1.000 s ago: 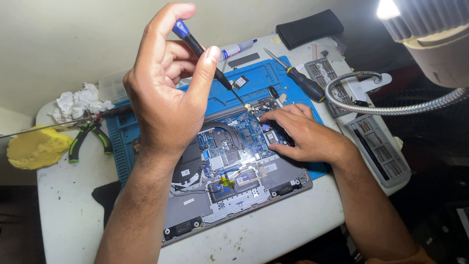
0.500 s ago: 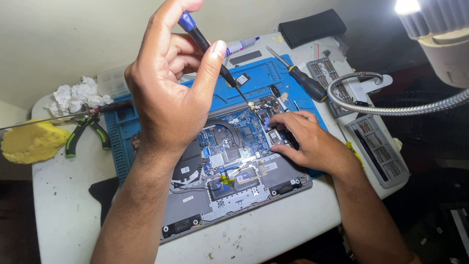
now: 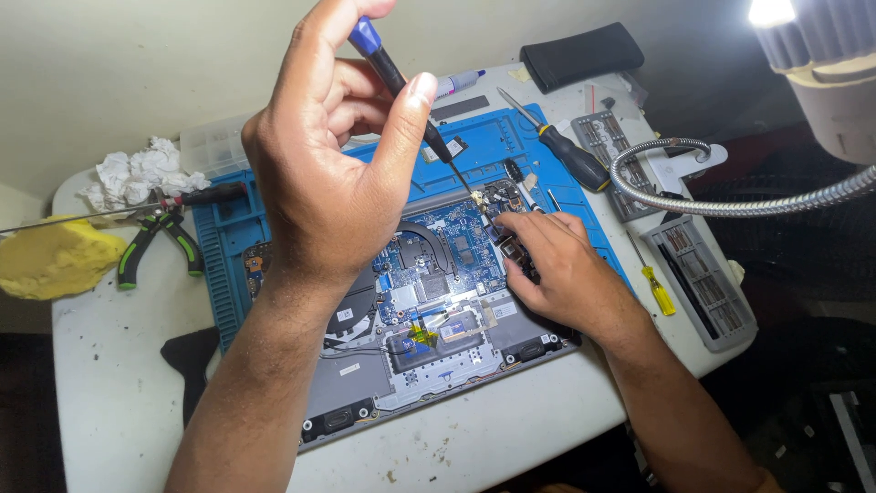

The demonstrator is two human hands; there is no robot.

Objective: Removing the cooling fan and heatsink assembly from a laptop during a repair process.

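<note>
An opened laptop (image 3: 429, 356) lies on a blue work mat (image 3: 228, 246), its blue circuit board (image 3: 438, 251) and cooling fan exposed. My left hand (image 3: 328, 173) is raised above it and grips a thin precision screwdriver (image 3: 401, 82) with a blue cap, index finger on top. The tip comes down onto the board's far right corner (image 3: 479, 201). My right hand (image 3: 566, 269) rests flat on the laptop's right side, fingertips pressing beside the tip.
A black-handled screwdriver (image 3: 570, 155) and a small yellow one (image 3: 659, 292) lie right of the mat beside two grey bit trays (image 3: 703, 283). Green-handled pliers (image 3: 160, 242), crumpled tissue (image 3: 137, 173) and a yellow cloth (image 3: 50, 260) sit left. A gooseneck lamp (image 3: 730, 201) arches at right.
My left hand has shifted slightly with the screwdriver, staying on the same corner. My right hand has barely moved on the board.
</note>
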